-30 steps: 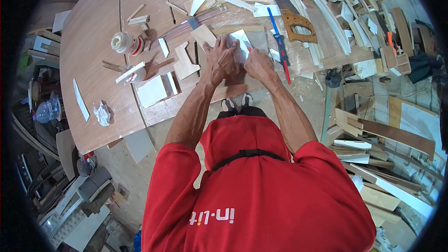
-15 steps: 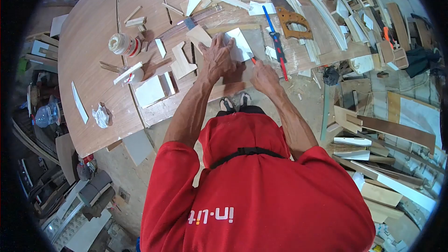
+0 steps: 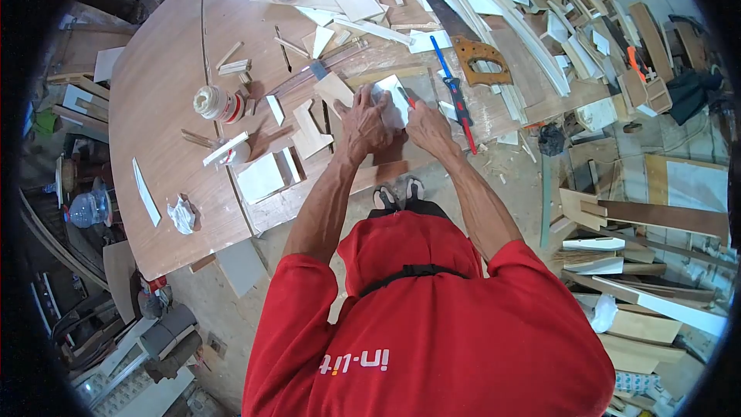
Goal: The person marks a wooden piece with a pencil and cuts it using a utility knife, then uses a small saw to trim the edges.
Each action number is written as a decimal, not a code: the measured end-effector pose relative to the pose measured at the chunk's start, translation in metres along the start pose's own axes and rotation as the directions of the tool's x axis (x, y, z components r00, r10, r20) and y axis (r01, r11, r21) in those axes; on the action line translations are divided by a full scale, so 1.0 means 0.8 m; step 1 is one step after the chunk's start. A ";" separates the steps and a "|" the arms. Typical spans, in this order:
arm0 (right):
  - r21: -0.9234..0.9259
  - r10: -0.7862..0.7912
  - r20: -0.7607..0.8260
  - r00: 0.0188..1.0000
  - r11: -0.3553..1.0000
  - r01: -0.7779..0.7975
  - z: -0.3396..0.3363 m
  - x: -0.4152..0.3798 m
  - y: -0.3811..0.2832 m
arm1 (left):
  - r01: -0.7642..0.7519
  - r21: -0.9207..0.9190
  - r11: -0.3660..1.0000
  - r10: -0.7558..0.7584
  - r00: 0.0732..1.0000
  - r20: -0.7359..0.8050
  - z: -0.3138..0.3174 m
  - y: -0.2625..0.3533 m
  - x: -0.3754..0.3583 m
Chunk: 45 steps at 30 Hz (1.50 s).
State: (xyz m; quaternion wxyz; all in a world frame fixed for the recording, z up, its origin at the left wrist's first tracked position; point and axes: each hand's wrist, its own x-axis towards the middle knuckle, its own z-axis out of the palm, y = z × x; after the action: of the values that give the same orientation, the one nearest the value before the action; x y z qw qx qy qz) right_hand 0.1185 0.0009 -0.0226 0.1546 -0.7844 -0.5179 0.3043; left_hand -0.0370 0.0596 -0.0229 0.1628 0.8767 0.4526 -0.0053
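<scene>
My left hand (image 3: 363,120) lies with fingers spread on a small white board (image 3: 396,98), pressing it against the worktable (image 3: 158,177). In my right hand (image 3: 430,127) is a red cutter knife (image 3: 408,100), its grey blade end at the board's right edge. The grip covers much of the knife. A light wood piece (image 3: 333,89) sits just beyond my left fingers, and a notched wood piece (image 3: 310,133) lies to their left. To the right of the knife is a blue and red tool (image 3: 454,91), beside a wooden-handled saw (image 3: 482,62).
An open jar (image 3: 218,103) and a second small container (image 3: 235,152) with a strip across it stand left. Crumpled white material (image 3: 183,215) lies near the table's front left. Long strips (image 3: 525,31) and offcuts crowd the far right; scrap wood (image 3: 610,262) covers the floor at right.
The right hand and knife have moved away from my body, up along the white board's edge. My left hand stays on the board. The whole view has shifted slightly.
</scene>
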 end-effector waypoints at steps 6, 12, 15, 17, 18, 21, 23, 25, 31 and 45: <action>-0.060 -0.022 0.016 1.000 0.998 0.023 0.001 0.003 -0.004 | 0.005 -0.015 1.000 -0.005 1.000 0.005 -0.004 0.003 -0.002; -0.086 -0.024 0.039 0.999 0.996 0.027 0.016 0.013 0.006 | 0.004 -0.006 1.000 -0.004 1.000 0.007 -0.007 0.005 -0.002; -0.137 -0.058 0.067 0.996 0.988 0.066 0.023 0.020 0.013 | -0.005 0.007 1.000 0.005 1.000 -0.006 -0.002 0.002 -0.001; -0.139 -0.076 0.046 0.996 0.987 0.082 0.033 0.024 0.021 | -0.007 0.014 1.000 0.007 1.000 -0.012 0.001 0.001 0.000; -0.142 -0.096 0.025 0.995 0.985 0.098 0.028 0.022 0.015 | -0.007 0.021 1.000 0.007 1.000 -0.019 0.000 0.001 0.000; -0.045 -0.016 0.022 1.000 0.999 0.017 0.010 0.008 -0.002 | -0.004 0.027 1.000 0.004 1.000 0.001 -0.002 0.001 0.000; -0.053 -0.012 0.018 1.000 0.998 0.013 0.013 0.010 0.000 | 0.000 0.032 0.999 0.000 1.000 0.014 -0.005 0.003 0.000; -0.061 -0.009 0.016 1.000 0.998 0.010 0.007 0.007 -0.010 | 0.005 0.038 0.999 -0.006 1.000 0.028 -0.006 0.003 0.000; -0.189 -0.016 0.043 0.999 0.982 0.024 0.001 0.008 -0.027 | 0.003 0.049 0.999 -0.005 0.999 0.035 -0.008 0.006 0.000; -0.141 -0.039 0.034 0.999 0.989 0.044 -0.008 -0.060 0.008 | -0.017 0.083 0.996 0.019 1.000 -0.016 -0.002 0.004 0.002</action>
State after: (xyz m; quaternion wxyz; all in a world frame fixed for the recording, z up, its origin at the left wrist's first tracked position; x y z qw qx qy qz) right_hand 0.1143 -0.0448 -0.0061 0.0966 -0.7777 -0.5567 0.2757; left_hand -0.0341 0.0597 -0.0208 0.1226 0.8867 0.4454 -0.0154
